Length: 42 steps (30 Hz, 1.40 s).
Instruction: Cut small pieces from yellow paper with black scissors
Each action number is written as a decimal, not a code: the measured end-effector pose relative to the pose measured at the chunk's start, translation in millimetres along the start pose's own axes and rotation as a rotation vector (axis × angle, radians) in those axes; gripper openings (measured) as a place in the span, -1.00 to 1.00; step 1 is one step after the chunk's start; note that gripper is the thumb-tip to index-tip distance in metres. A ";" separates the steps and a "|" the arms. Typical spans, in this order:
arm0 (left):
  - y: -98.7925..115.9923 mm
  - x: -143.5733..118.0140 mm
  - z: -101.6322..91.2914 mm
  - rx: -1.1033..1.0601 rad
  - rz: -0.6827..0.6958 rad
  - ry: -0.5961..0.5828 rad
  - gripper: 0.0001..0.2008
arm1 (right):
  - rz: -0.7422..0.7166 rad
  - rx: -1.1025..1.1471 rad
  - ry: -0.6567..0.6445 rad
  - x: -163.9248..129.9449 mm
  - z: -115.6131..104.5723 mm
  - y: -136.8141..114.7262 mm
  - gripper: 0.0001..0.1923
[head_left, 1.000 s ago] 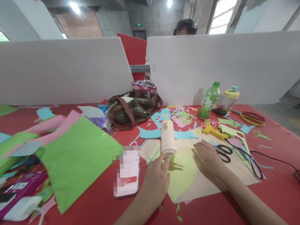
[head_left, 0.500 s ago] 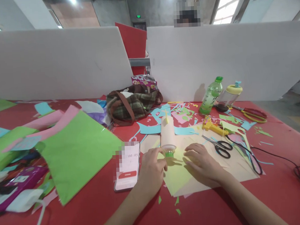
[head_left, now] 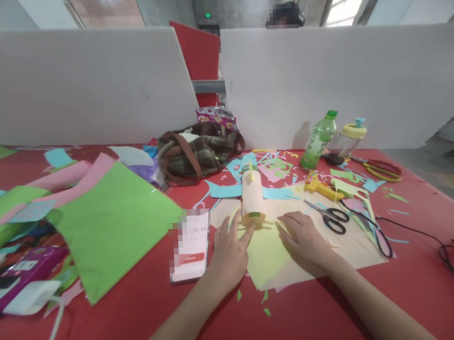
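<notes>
A pale paper-wrapped cylinder with a yellow upright fin stretches away from me on the paper. Blue paper strips stick out on both sides of it. Its near end shows a blurred yellowish-brown shape with green on it. My left hand is open beside that end, its fingers apart; whether a fingertip touches it I cannot tell. To the right, my right hand lies with fingers stretched over pale paper sheets, holding nothing.
Black-handled scissors and a yellow glue gun with a cord lie right. A green bottle and a jar stand behind. Left are a phone and green sheet. A plaid bag sits at the back.
My left hand's fingers have spread, drawing back from the cylinder. Its near end showed a clear neck and green cap; now a blurred yellowish-brown shape is there. My right hand has barely moved.
</notes>
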State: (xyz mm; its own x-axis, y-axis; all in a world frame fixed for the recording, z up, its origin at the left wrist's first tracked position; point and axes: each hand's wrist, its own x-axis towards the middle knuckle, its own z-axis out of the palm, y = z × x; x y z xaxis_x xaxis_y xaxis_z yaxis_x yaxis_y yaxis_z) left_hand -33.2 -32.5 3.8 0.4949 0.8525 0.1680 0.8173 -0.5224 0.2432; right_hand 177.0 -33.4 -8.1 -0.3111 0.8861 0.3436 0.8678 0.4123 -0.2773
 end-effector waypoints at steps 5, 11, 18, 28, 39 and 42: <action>1.7 1.0 -5.5 -0.012 0.000 0.022 -0.69 | 0.052 -0.038 0.021 -0.9 -2.8 15.8 -0.82; 0.9 0.3 -7.0 -0.043 -0.002 0.001 -0.90 | 0.089 -0.069 0.011 -1.5 -4.2 17.1 -0.81; 9.5 0.0 0.1 -0.081 -0.015 0.037 -0.93 | 0.103 -0.050 -0.045 -2.6 -0.2 7.9 -0.75; 14.7 0.6 3.6 -0.055 -0.029 0.089 -0.82 | 0.076 -0.007 -0.023 -3.6 -1.1 9.3 -0.86; 13.2 -1.5 13.4 0.004 -0.014 0.104 -0.83 | 0.107 -0.068 0.075 -3.5 -2.1 31.7 -0.85; 13.5 -1.5 13.8 0.017 -0.011 0.099 -0.82 | 0.146 -0.095 0.095 -2.4 -4.0 43.2 -0.90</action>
State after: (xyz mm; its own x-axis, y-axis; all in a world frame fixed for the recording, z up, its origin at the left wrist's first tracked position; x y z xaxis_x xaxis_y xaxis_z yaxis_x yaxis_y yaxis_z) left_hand -18.8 -40.6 -6.3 0.4549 0.8521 0.2588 0.8279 -0.5118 0.2297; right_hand 216.8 -18.5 -17.2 -0.1456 0.9090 0.3906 0.9352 0.2553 -0.2455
